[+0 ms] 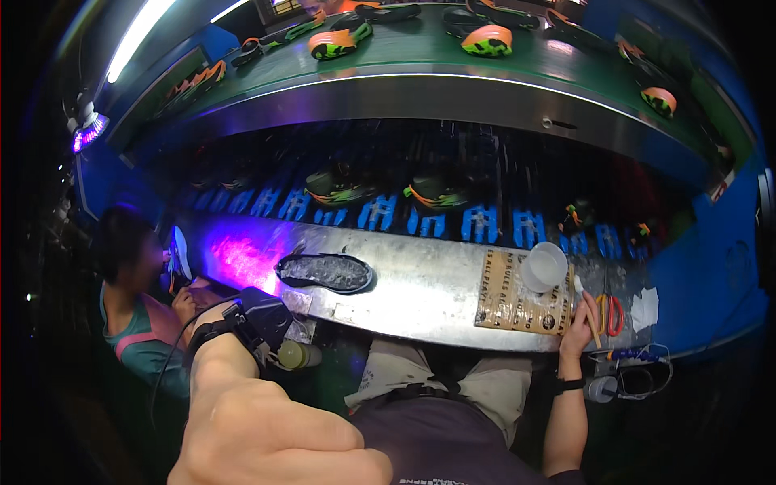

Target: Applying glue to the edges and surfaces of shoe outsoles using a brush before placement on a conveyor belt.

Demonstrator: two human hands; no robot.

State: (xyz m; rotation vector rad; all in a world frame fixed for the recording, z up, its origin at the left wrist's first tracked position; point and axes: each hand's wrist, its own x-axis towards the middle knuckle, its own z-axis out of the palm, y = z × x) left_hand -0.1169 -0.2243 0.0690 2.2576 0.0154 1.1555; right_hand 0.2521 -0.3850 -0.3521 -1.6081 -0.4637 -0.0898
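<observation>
Right grip [576, 326] closed round what looks like a brush [579, 285]; white cup [545, 267] just left, dark sole [327, 273] farther left on surface [420, 299]. Left grip [279, 436]: can't tell if closed. Best keep brush tip off cardboard [505, 303].

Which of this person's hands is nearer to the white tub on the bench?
Right. In the picture, the right hand is just below and right of the white tub; the left hand is much farther off, at the lower left.
</observation>
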